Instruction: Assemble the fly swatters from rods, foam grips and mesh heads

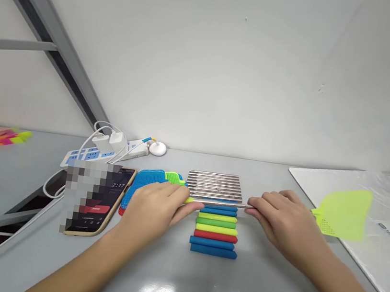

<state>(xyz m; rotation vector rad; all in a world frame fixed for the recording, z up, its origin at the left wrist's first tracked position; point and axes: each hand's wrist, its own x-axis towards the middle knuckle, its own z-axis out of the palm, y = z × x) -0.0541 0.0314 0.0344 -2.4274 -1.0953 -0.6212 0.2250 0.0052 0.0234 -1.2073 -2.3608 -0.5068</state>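
The rods (pixel 215 186) look shiny metal, the handles (pixel 216 223) matt plastic, the tabletop (pixel 261 290) glossy.

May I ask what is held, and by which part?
A lime plastic flyswatter with metal rod: left hand at the handle, right hand on the rod.

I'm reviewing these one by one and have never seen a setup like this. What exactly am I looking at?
There is no machine here: a person works with two bare hands. The single picture comes from a camera worn on the head, looking forward and down.

The left hand grips the yellow-green end of a swatter; the right hand holds its metal rod, with the yellow-green swatter head out beyond it.

On the grey table lie a row of metal rods, coloured sleeves, blue mesh pieces, a partly blurred phone and a power strip.
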